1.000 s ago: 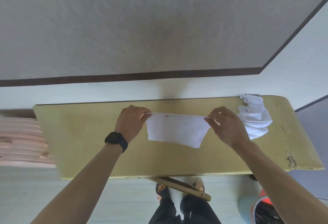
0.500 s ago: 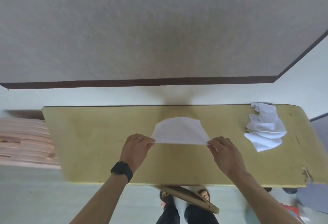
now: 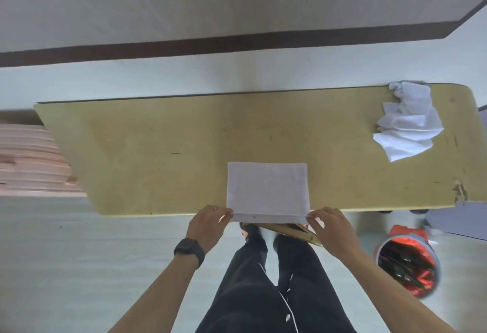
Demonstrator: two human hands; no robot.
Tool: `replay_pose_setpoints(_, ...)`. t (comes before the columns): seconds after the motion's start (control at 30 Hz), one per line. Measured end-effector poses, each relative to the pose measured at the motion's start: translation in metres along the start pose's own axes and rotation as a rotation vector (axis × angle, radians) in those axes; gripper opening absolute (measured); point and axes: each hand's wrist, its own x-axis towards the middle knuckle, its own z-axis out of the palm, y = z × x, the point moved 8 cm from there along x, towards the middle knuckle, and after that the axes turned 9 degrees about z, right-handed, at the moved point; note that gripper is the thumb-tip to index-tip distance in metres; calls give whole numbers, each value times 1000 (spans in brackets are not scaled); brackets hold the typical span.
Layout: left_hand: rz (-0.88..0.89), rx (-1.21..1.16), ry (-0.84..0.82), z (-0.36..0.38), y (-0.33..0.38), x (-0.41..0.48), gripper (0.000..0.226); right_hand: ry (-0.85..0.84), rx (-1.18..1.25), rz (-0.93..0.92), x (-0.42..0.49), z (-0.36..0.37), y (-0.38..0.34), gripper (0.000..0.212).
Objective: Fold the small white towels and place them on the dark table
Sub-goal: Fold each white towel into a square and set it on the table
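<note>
A small white towel [image 3: 267, 190] lies spread flat on the yellowish table [image 3: 158, 153], its near edge hanging just over the table's front edge. My left hand [image 3: 208, 224] pinches the towel's near left corner. My right hand [image 3: 332, 230] pinches the near right corner. A crumpled heap of white towels [image 3: 408, 124] sits at the table's far right end, well away from both hands.
The table's right front corner [image 3: 459, 191] is chipped. A stack of pink sheets [image 3: 29, 158] lies left of the table. A bucket with red contents [image 3: 405, 261] stands on the floor at the right. My legs [image 3: 263, 280] are below the table edge.
The towel was held up by its top corners, then laid down on the table. Both hands have pulled its near edge toward me to the front edge, and it now lies flat.
</note>
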Motion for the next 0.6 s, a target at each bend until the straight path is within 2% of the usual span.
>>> replay_pose_setpoints(0.07, -22, -121, -21, -6, 0, 20, 29, 16, 106, 35, 16, -12, -6, 17)
replay_pose_setpoints(0.17, -151, -384, 104, -23, -10, 52, 16, 30, 405, 179, 45, -29, -10, 12)
replay_pose_setpoints(0.23, -236, -501, 164, -27, -19, 72, 9, 53, 505, 234, 67, -32, -14, 12)
replay_pose_setpoints(0.43, -271, -569, 245, -15, -39, 114, 12, 156, 611, 293, 109, -21, -15, 14)
replay_pose_setpoints(0.6, -265, -516, 250, -9, -43, 123, 13, 232, 616, 316, 115, -18, -13, 15)
